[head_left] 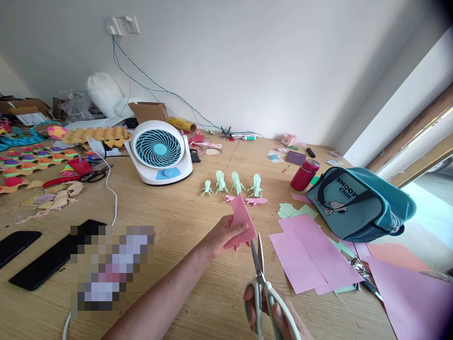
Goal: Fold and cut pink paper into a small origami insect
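Note:
A folded piece of pink paper (242, 217) is pinched in my left hand (226, 234), thumb on its front face, its pointed end up. My right hand (274, 314) grips the pale handles of a pair of scissors (261, 278). The scissor blades are a little apart and point up, close to the lower right corner of the paper; whether they touch it I cannot tell. Behind the paper, several pale green origami insects (236, 182) stand in a row. Small pink origami figures (256, 201) lie in front of them.
Pink paper sheets (300, 262) lie to the right, beside a teal bag (354, 203) and a red flask (305, 174). A white fan (159, 151) stands at the back left. Black slabs (58, 255) and a white cable (113, 198) lie on the left. Egg-tray crafts (38, 160) fill the far left.

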Demonstrator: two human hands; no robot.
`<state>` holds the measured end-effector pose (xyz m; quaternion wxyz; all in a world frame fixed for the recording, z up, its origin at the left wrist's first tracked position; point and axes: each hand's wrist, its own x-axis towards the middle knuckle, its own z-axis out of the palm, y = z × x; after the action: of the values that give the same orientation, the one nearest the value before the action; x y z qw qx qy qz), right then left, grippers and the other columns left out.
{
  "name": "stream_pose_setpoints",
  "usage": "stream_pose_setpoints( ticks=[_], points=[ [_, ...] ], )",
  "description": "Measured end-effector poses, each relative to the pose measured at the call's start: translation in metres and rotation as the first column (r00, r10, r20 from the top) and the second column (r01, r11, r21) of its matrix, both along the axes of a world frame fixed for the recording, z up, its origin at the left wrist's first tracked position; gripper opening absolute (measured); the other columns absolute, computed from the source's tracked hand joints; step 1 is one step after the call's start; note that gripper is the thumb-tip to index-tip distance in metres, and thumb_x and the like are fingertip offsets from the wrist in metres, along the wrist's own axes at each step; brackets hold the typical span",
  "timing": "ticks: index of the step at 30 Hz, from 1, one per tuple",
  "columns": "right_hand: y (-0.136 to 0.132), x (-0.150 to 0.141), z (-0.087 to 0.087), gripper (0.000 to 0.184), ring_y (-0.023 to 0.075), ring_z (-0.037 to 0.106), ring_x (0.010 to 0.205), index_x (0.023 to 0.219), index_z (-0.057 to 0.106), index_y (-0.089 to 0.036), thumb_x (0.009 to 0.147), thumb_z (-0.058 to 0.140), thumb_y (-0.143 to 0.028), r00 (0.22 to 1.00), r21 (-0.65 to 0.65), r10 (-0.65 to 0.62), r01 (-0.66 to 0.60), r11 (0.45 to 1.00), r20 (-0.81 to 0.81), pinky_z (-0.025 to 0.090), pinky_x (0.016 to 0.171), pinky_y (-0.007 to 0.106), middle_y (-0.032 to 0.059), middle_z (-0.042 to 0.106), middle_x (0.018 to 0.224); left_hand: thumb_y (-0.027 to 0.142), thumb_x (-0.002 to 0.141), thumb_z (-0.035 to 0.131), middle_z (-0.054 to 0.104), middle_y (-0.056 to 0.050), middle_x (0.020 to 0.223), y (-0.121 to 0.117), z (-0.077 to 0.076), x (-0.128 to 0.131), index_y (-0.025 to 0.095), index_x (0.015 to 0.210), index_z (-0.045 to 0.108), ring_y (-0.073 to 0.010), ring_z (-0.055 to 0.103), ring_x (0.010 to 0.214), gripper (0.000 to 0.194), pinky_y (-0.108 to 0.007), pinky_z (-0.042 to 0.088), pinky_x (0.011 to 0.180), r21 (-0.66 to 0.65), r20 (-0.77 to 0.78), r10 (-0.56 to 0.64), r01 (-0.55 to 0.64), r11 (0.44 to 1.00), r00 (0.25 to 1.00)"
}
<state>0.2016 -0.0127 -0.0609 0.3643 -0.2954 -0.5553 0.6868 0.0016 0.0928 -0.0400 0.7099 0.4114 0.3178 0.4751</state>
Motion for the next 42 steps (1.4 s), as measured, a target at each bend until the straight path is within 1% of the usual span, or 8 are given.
stream_pose_setpoints(
  ticks=[6, 10, 13, 17, 21, 26, 36, 42],
  points=[
    [0.002, 0.004, -0.009, 0.057, 0.0213, 0.054, 0.071, 0.110, 0.063, -0.018, 0.089, 0.046, -0.069, 1.000, -0.003, 0.011, -0.011, 1.000, 0.028, 0.041, 0.072, 0.036, 0.0048, 0.058, 0.073, 0.050, 0.064, 0.084, 0.071, -0.008, 0.066, 0.002, 0.002, -0.008, 0.009, 0.076, 0.072, -0.0144, 0.064, 0.054, 0.044, -0.019, 0.039, 0.041, -0.001, -0.099, -0.104, 0.105, 0.994, 0.990],
    [0.000, 0.008, -0.010, 0.054, 0.0215, 0.053, 0.075, 0.111, 0.062, -0.020, 0.091, 0.045, -0.067, 0.999, -0.008, 0.024, -0.024, 1.000, 0.042, 0.041, 0.075, 0.036, 0.0050, 0.058, 0.077, 0.045, 0.066, 0.085, 0.073, -0.008, 0.071, 0.003, 0.000, -0.013, 0.010, 0.077, 0.074, -0.0151, 0.067, 0.060, 0.038, -0.020, 0.045, 0.049, -0.018, -0.127, -0.147, 0.146, 0.989, 0.981],
    [-0.001, 0.010, -0.008, 0.054, 0.0215, 0.052, 0.076, 0.112, 0.062, -0.019, 0.091, 0.046, -0.066, 0.997, -0.009, -0.005, 0.006, 1.000, 0.075, 0.040, 0.076, 0.037, 0.0059, 0.059, 0.080, 0.041, 0.062, 0.088, 0.072, -0.006, 0.069, 0.004, -0.001, -0.016, 0.011, 0.073, 0.074, -0.0137, 0.064, 0.059, 0.034, -0.022, 0.047, 0.054, -0.051, -0.132, -0.129, 0.123, 0.991, 0.983],
    [-0.001, 0.010, -0.007, 0.056, 0.0197, 0.050, 0.072, 0.110, 0.062, -0.018, 0.090, 0.047, -0.068, 0.999, -0.020, -0.005, 0.006, 1.000, 0.052, 0.040, 0.071, 0.035, 0.0057, 0.059, 0.078, 0.035, 0.055, 0.092, 0.071, -0.004, 0.068, 0.005, 0.000, -0.018, 0.011, 0.070, 0.075, -0.0125, 0.060, 0.059, 0.033, -0.021, 0.044, 0.057, -0.068, -0.155, -0.082, 0.072, 0.995, 0.984],
    [-0.001, 0.008, -0.004, 0.057, 0.0178, 0.050, 0.067, 0.106, 0.062, -0.018, 0.089, 0.047, -0.069, 0.997, -0.022, -0.021, 0.022, 1.000, 0.075, 0.039, 0.068, 0.033, 0.0039, 0.058, 0.073, 0.036, 0.053, 0.092, 0.070, -0.004, 0.066, 0.005, 0.002, -0.020, 0.011, 0.067, 0.076, -0.0118, 0.057, 0.058, 0.033, -0.021, 0.040, 0.056, -0.051, -0.186, -0.068, 0.060, 0.997, 0.980],
    [-0.002, 0.006, 0.003, 0.054, 0.0156, 0.045, 0.060, 0.099, 0.063, -0.018, 0.088, 0.048, -0.069, 0.997, -0.037, -0.046, 0.048, 0.998, 0.061, 0.036, 0.062, 0.031, 0.0020, 0.053, 0.068, 0.036, 0.053, 0.092, 0.070, -0.005, 0.068, 0.005, 0.003, -0.020, 0.012, 0.069, 0.077, -0.0139, 0.059, 0.062, 0.033, -0.023, 0.042, 0.060, -0.052, -0.189, -0.053, 0.044, 0.998, 0.981],
    [-0.005, 0.000, -0.014, 0.058, 0.0107, 0.038, 0.049, 0.090, 0.059, -0.017, 0.084, 0.050, -0.073, 0.997, -0.139, -0.065, 0.059, 0.989, -0.034, 0.028, 0.049, 0.025, -0.0006, 0.049, 0.059, 0.035, 0.051, 0.093, 0.069, -0.004, 0.065, 0.005, 0.000, -0.021, 0.012, 0.066, 0.076, -0.0136, 0.058, 0.060, 0.033, -0.023, 0.041, 0.058, -0.061, -0.165, -0.038, 0.029, 0.998, 0.986],
    [-0.005, -0.002, -0.015, 0.058, 0.0097, 0.037, 0.046, 0.090, 0.060, -0.016, 0.084, 0.051, -0.073, 0.997, -0.153, -0.072, 0.066, 0.986, -0.033, 0.027, 0.047, 0.024, -0.0022, 0.047, 0.056, 0.035, 0.052, 0.092, 0.067, -0.003, 0.065, 0.005, 0.000, -0.022, 0.012, 0.066, 0.076, -0.0126, 0.055, 0.060, 0.031, -0.022, 0.039, 0.058, -0.064, -0.172, -0.039, 0.028, 0.998, 0.984]
  ],
)
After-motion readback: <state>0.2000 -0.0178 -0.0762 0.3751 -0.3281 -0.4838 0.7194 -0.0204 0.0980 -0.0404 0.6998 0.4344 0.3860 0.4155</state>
